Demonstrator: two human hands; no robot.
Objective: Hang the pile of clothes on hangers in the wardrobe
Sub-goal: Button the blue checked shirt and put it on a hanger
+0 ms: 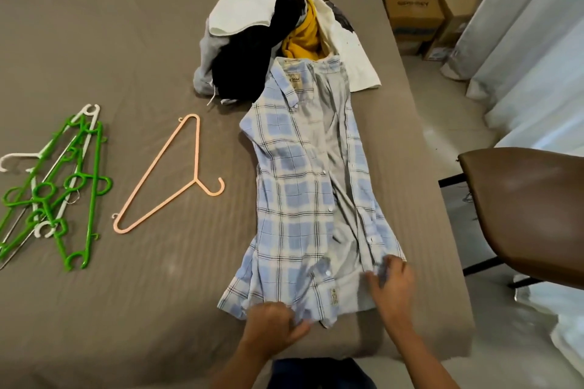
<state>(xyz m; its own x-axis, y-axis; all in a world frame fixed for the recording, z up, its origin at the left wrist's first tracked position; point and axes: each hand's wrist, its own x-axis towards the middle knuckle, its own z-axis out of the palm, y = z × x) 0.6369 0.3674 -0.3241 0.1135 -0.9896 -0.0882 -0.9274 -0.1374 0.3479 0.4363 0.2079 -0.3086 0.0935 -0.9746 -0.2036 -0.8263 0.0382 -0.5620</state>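
bed [94,41]: taupe sheet | chair [531,208]: brown, right | cardboard boxes [417,16]: far corner | curtains [521,25]: pale | floor [442,98]: light

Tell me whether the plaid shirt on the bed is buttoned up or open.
Open. The plaid shirt lies flat on the bed, its front panels parted, the plain inside showing between them, buttons unfastened.

The left hand [274,322] grips the hem of the plaid shirt [294,199], its fingertips lost under the cloth. The right hand [392,281], on the hem just beside it, is smeared by motion; whether it pinches the fabric I cannot tell. Both forearms run off the bottom edge. Far above the grip, the collar label is too small to read, and the clothes pile [240,63] buries most of each garment. Well out past the left hand, the green hangers [93,167] are cut by the view's edge.
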